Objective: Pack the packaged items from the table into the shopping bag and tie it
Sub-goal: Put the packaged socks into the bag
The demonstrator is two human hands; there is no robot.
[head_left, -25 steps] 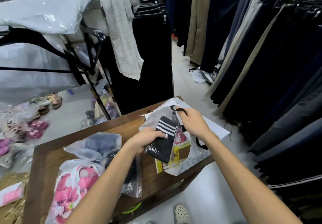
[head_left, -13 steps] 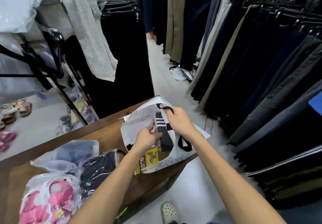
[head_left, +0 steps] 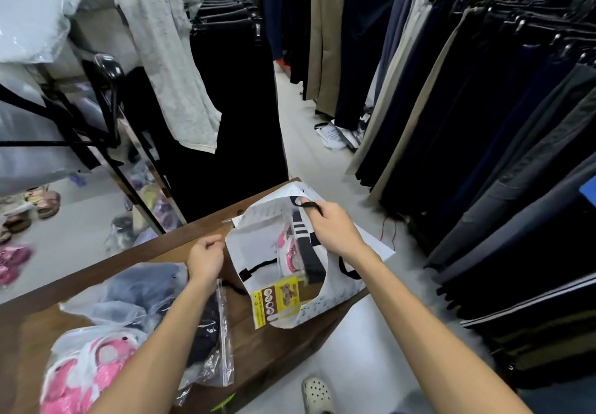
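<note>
A white shopping bag [head_left: 322,304] lies open on the right end of the wooden table [head_left: 258,346]. My right hand [head_left: 332,229] grips its black handle [head_left: 304,204] and holds the mouth up. Inside it lie a black sock pack with white stripes [head_left: 306,252], a pink item [head_left: 287,249] and a yellow-labelled pack [head_left: 277,300]. My left hand [head_left: 206,259] hovers just left of the bag's rim, fingers curled, holding nothing. To the left on the table are a clear pack with a dark blue garment [head_left: 142,288], a black garment pack [head_left: 206,336] and a bag of pink shoes [head_left: 90,368].
Racks of hanging trousers [head_left: 483,123] line the right side of a narrow aisle. A rack of black garments [head_left: 225,107] stands behind the table, with a grey cloth [head_left: 174,59] draped beside it. My foot in a white shoe [head_left: 317,394] is below the table's edge.
My left hand pushed the striped sock pack into the bag, let it go and drew back to the left of the rim. The right hand kept hold of the handle.
</note>
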